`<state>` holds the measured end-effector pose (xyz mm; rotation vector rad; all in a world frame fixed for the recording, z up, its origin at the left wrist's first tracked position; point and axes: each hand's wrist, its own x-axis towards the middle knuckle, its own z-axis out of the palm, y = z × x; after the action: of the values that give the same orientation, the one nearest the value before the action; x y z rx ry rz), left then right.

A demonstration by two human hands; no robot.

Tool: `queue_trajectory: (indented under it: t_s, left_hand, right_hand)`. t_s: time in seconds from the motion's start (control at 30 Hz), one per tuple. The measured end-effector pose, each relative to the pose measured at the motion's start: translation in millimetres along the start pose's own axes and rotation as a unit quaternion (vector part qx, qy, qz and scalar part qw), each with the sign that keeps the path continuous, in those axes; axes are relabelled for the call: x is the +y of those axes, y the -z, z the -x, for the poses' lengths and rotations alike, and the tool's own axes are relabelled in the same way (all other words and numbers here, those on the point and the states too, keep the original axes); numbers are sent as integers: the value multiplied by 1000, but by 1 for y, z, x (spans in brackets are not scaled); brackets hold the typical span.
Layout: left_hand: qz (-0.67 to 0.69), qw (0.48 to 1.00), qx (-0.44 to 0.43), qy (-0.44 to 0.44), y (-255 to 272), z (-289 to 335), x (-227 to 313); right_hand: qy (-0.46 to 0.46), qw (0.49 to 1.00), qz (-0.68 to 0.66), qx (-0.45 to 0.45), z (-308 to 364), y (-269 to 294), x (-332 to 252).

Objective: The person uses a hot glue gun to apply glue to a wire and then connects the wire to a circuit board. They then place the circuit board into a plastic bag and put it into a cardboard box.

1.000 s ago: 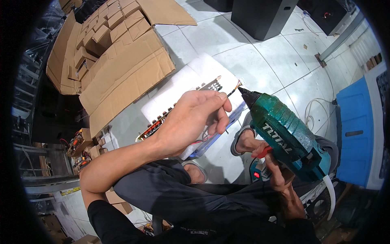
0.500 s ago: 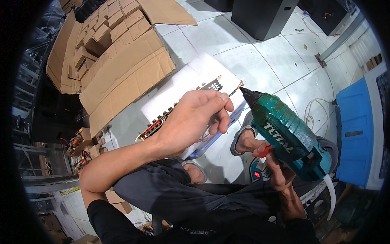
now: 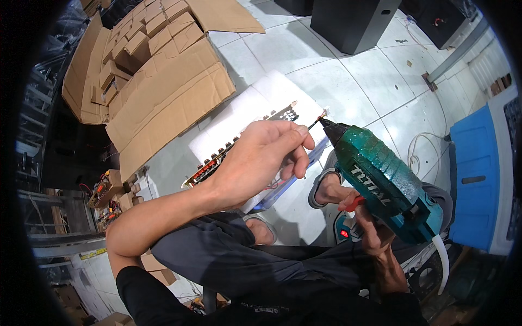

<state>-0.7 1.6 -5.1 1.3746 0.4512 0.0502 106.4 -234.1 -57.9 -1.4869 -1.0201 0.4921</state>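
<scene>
My left hand [image 3: 261, 160] pinches a thin wire [image 3: 315, 123] by its end, above a long circuit board [image 3: 217, 160] that lies on a white foam block [image 3: 247, 111]. My right hand [image 3: 372, 231] grips the handle of a teal glue gun [image 3: 380, 182], a finger on its red trigger. The gun's black nozzle touches the tip of the wire. A white glue stick [image 3: 441, 261] sticks out of the gun's back.
Flattened cardboard boxes [image 3: 152, 81] lie on the tiled floor at upper left. A blue bin [image 3: 478, 174] stands at right, dark cabinets [image 3: 353, 19] at the top. More circuit boards [image 3: 106, 190] sit at left. My feet in sandals [image 3: 326, 187] rest below the foam.
</scene>
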Motion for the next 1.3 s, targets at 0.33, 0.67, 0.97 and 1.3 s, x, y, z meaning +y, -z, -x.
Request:
queue_trajectory:
  t_s: [0.33,0.67,0.97,1.3]
  left_hand:
    - [-45,999,9,7,0,1,3]
    - [-49,999,12,8,0,0,2]
    - [-37,999,4,3,0,0,4]
    - [8,1000,3,5,0,1,3]
  right_hand:
    - [-28,1000,2,15,2,1,-1]
    - [6,1000,-13,-6,1,0,2]
    - [30,999,22,15,-1,1,1]
    - [30,991,131,15,12,3,17]
